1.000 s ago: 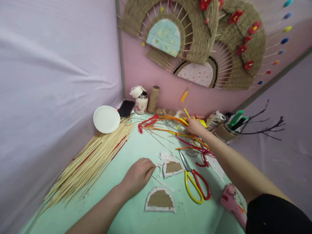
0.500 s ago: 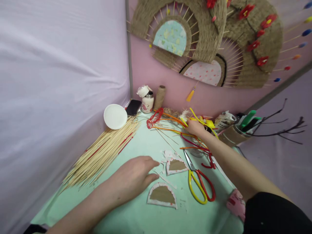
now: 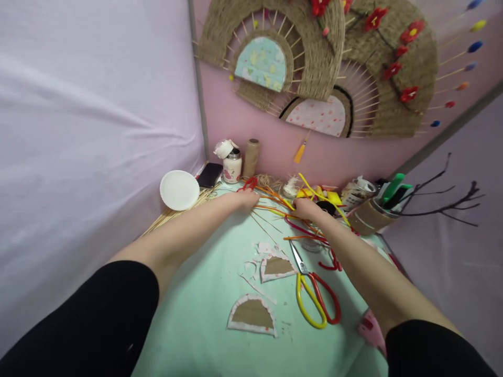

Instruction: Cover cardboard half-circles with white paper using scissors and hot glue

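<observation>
My left hand [image 3: 248, 200] reaches to the far part of the table, its fingers closed at a bundle of red pipe cleaners [image 3: 249, 183]. To its right, my right hand [image 3: 305, 208] is closed on yellow and orange pipe cleaners [image 3: 283, 201] in a loose pile. Scissors [image 3: 302, 267] with one yellow and one red handle lie nearer to me. Two half-round cardboard pieces [image 3: 253, 312] edged with white spotted fabric rest on the green tabletop, the farther piece [image 3: 277, 266] beside the scissor blades. Both hands' fingertips are partly hidden.
Thin sticks [image 3: 165, 217] and a white bowl [image 3: 179, 190] are at left. Behind stand a phone [image 3: 209, 175], an open bottle [image 3: 232, 168] and a cardboard tube [image 3: 251, 158]. A pot [image 3: 369, 217] with markers and branches stands right. Woven fans [image 3: 326, 57] hang on the wall.
My left hand has moved from beside the fabric-edged pieces forward to the red pipe cleaners. My right hand stays among the yellow and orange ones. The view has shifted slightly.
</observation>
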Motion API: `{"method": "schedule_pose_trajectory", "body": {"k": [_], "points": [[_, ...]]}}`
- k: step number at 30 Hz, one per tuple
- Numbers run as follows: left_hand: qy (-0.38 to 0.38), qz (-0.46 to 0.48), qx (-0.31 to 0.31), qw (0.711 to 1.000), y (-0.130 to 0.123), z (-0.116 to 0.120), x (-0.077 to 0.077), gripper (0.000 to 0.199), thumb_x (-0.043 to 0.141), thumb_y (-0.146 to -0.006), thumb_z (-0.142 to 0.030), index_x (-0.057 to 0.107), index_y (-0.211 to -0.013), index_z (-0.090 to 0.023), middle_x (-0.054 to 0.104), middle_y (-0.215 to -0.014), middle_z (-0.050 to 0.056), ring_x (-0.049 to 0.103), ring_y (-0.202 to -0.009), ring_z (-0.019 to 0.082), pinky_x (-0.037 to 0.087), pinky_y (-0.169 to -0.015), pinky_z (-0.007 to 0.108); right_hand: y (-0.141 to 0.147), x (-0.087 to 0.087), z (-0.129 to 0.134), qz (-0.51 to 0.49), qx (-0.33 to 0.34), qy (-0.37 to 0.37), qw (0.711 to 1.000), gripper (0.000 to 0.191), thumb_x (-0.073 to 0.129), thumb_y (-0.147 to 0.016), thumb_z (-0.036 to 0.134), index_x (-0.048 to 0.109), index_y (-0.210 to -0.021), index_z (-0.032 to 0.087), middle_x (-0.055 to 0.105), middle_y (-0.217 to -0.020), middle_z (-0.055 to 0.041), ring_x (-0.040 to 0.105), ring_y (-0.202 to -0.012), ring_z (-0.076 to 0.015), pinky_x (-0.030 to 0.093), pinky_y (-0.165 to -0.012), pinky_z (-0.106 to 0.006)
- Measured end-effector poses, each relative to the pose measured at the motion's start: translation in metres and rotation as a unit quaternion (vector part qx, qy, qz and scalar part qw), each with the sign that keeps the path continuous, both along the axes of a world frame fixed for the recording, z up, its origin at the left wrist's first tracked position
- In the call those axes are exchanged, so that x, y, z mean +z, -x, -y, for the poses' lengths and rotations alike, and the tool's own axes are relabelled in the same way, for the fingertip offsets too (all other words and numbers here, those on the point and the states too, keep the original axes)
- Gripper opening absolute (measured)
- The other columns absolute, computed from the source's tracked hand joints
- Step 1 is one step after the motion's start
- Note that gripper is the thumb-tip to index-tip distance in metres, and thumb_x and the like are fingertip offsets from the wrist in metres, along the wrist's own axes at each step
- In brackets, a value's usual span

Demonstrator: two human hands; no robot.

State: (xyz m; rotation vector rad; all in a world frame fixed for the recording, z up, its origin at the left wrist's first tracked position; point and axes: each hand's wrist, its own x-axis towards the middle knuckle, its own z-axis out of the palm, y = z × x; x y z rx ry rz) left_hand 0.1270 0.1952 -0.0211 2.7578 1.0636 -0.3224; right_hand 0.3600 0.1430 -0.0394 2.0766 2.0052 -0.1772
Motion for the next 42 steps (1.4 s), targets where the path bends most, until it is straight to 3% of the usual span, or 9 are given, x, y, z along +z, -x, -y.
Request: {"method": "schedule_pose_trajectory", "body": {"k": [7,13,18,22,29,32,36,39,42], "points": [[-0.041,-0.064,-0.028,0.997,0.001,-0.006,-0.011,0.035,0.061,-0.069,-0.011,0.067,-0.104,-0.011,0.067,-0.105,0.021,0.061,-0.103,0.032,0.044,-0.091,0.041,-0.013,-0.003,-0.006,-0.007,0.020,0.011,1.000,0.035,0.062,-0.074,0.028,0.065,-0.106,0.013,0.070,-0.105,-0.0131,0.066,-0.091,-0.0234,0.046,-0.073,-0.027],[-0.068,-0.041,-0.049,0.996,0.032,0.000,-0.013,0.034,0.039,-0.086,-0.010,0.062,-0.111,-0.007,0.059,-0.123,0.023,0.053,-0.118,0.029,0.041,-0.094,0.037,-0.016,-0.006,0.000,-0.005,0.023,0.004,1.000,0.033,0.059,-0.077,0.026,0.066,-0.106,0.012,0.069,-0.106,-0.0144,0.065,-0.093,-0.0252,0.046,-0.073,-0.028],[-0.090,-0.037,-0.013,0.995,0.061,0.000,0.005,0.035,0.037,-0.092,-0.025,0.053,-0.121,-0.012,0.067,-0.107,0.018,0.064,-0.095,0.026,0.045,-0.082,0.034,-0.014,-0.004,0.002,-0.002,0.029,0.001,1.000,0.031,0.061,-0.077,0.027,0.067,-0.103,0.012,0.070,-0.105,-0.0154,0.066,-0.092,-0.0248,0.046,-0.073,-0.027],[-0.135,-0.029,-0.032,0.990,0.086,0.000,0.027,0.025,0.044,-0.086,-0.019,0.060,-0.106,-0.015,0.068,-0.099,0.016,0.063,-0.096,0.026,0.041,-0.084,0.034,-0.015,-0.003,0.004,-0.005,0.037,0.003,0.999,0.033,0.063,-0.077,0.028,0.067,-0.105,0.013,0.070,-0.105,-0.0133,0.065,-0.091,-0.0233,0.046,-0.074,-0.026],[-0.069,0.167,0.096,0.979,0.136,0.000,0.051,0.018,0.062,-0.075,-0.036,0.061,-0.076,-0.018,0.063,-0.074,0.003,0.056,-0.072,0.017,0.036,-0.068,0.025,-0.015,0.002,0.011,-0.001,0.019,0.000,1.000,0.035,0.063,-0.078,0.030,0.066,-0.107,0.010,0.070,-0.103,-0.0140,0.065,-0.089,-0.0224,0.045,-0.073,-0.026],[0.002,0.322,0.187,0.928,0.145,0.002,0.058,0.024,0.060,-0.079,-0.038,0.057,-0.066,-0.017,0.054,-0.060,-0.002,0.047,-0.057,0.012,0.032,-0.058,0.022,-0.009,0.008,0.014,-0.002,0.012,0.006,1.000,0.037,0.064,-0.078,0.029,0.066,-0.108,0.009,0.070,-0.102,-0.0136,0.065,-0.086,-0.0209,0.045,-0.071,-0.025],[0.133,0.526,0.243,0.804,0.140,0.003,0.070,0.028,0.051,-0.088,-0.035,0.054,-0.067,-0.017,0.036,-0.048,-0.006,0.031,-0.044,0.008,0.030,-0.050,0.021,0.001,0.027,0.020,0.001,0.027,0.023,0.999,0.043,0.070,-0.071,0.019,0.066,-0.113,0.013,0.071,-0.103,-0.0109,0.066,-0.087,-0.0189,0.046,-0.073,-0.022],[0.225,0.625,0.226,0.712,0.129,0.002,0.081,0.031,0.041,-0.094,-0.035,0.052,-0.071,-0.017,0.022,-0.044,-0.010,0.019,-0.039,0.007,0.032,-0.048,0.020,0.010,0.052,0.025,0.040,0.023,0.010,0.999,0.041,0.067,-0.069,0.008,0.068,-0.110,0.013,0.069,-0.104,-0.0155,0.066,-0.093,-0.0235,0.047,-0.079,-0.027],[0.256,0.664,0.191,0.676,0.111,0.003,0.084,0.031,0.042,-0.095,-0.034,0.049,-0.070,-0.017,0.020,-0.044,-0.010,0.017,-0.038,0.005,0.031,-0.048,0.019,0.027,0.086,0.030,0.081,-0.001,-0.043,0.996,0.032,0.057,-0.080,0.010,0.067,-0.110,0.009,0.065,-0.109,-0.0237,0.064,-0.100,-0.0291,0.047,-0.083,-0.035]]}}
